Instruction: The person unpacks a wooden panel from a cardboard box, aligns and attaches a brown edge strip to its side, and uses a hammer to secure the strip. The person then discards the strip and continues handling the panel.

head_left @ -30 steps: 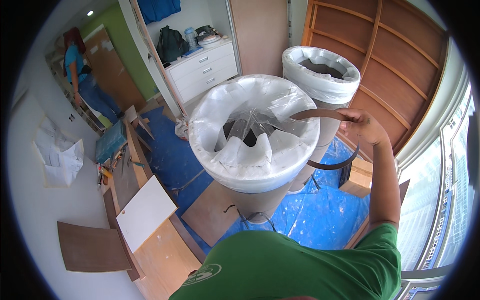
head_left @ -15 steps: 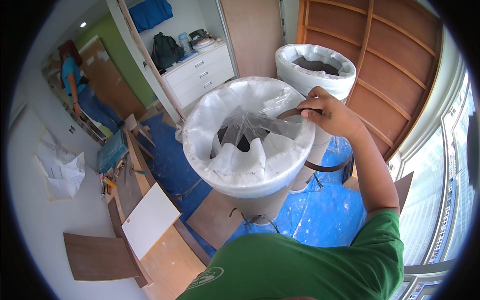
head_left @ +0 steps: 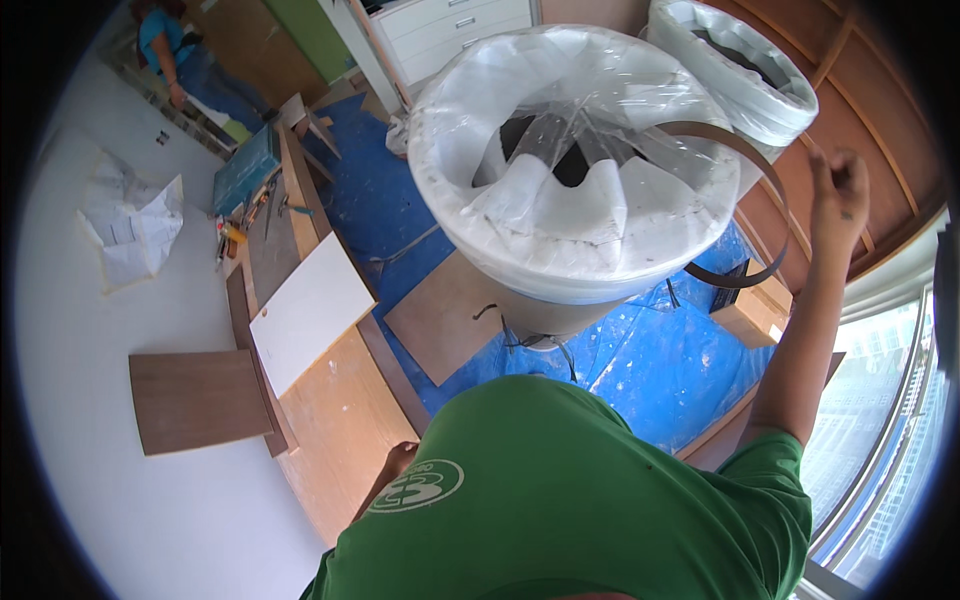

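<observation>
My right hand (head_left: 840, 195) is raised at the right with its fingers loosely curled and the thumb apart, and nothing shows in its grasp. Left of it, apart from the hand, a thin brown strip (head_left: 775, 185) curves in a loop. One end of the strip rests at the rim of a large upright cylinder (head_left: 640, 245), whose top is padded in white foam and covered with clear plastic. The strip's lower end hangs beside the cylinder. Only part of my left hand (head_left: 402, 458) shows, beside my green shirt above the wooden surface; its fingers are mostly hidden.
A second wrapped cylinder (head_left: 735, 75) stands behind. Blue sheeting (head_left: 640, 350) covers the floor, with a cardboard box (head_left: 755, 310) at the right. A white panel (head_left: 312, 312) lies on the wooden bench (head_left: 345, 440) at left, near tools and a teal case (head_left: 247, 170). Another person (head_left: 190, 65) stands far left.
My right hand has let go of the brown strip and moved right, away from the cylinder. The strip now bows outward. My left hand has come partly into view, and the view has shifted.
</observation>
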Motion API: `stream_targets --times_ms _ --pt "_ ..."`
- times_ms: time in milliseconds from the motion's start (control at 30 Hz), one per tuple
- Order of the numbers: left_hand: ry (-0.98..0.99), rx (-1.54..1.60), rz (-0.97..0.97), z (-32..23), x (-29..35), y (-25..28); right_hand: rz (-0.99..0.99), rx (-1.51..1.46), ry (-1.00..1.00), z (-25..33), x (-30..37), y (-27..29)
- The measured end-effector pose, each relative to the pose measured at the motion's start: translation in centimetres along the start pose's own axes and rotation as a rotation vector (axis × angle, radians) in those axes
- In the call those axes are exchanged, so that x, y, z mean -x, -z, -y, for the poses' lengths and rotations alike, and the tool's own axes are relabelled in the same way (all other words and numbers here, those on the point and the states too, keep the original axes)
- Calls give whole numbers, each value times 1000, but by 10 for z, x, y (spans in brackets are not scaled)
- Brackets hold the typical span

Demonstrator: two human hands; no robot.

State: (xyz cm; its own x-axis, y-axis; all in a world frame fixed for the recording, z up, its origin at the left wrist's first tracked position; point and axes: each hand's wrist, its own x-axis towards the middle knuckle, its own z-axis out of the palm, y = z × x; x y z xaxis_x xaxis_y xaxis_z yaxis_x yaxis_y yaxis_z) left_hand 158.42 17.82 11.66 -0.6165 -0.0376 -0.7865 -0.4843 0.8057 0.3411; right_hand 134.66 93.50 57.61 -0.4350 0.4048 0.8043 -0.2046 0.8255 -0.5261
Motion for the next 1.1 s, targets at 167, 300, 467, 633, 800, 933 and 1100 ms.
stream_targets --times_ms 167,300,467,633,800,933,1100 --pt "25 259 -178 -6 2 -16 -252 -308 -520 -117 86 44" --pt "-4 372 -256 -26 -17 -22 -48 -40 -970 -215 221 63" --pt "-185 302 -276 -90 -29 -22 1054 116 -1273 -229 429 62" --pt "-387 217 33 -122 -46 -53 1770 272 -1464 -151 537 54" --pt "-722 276 235 -124 -48 -52 1796 136 -1564 -96 513 26" --pt "-493 70 258 -163 -13 4 1696 -53 -1780 -64 474 2" --pt "-481 215 50 -259 8 95 1640 -223 -1947 -72 417 -33"
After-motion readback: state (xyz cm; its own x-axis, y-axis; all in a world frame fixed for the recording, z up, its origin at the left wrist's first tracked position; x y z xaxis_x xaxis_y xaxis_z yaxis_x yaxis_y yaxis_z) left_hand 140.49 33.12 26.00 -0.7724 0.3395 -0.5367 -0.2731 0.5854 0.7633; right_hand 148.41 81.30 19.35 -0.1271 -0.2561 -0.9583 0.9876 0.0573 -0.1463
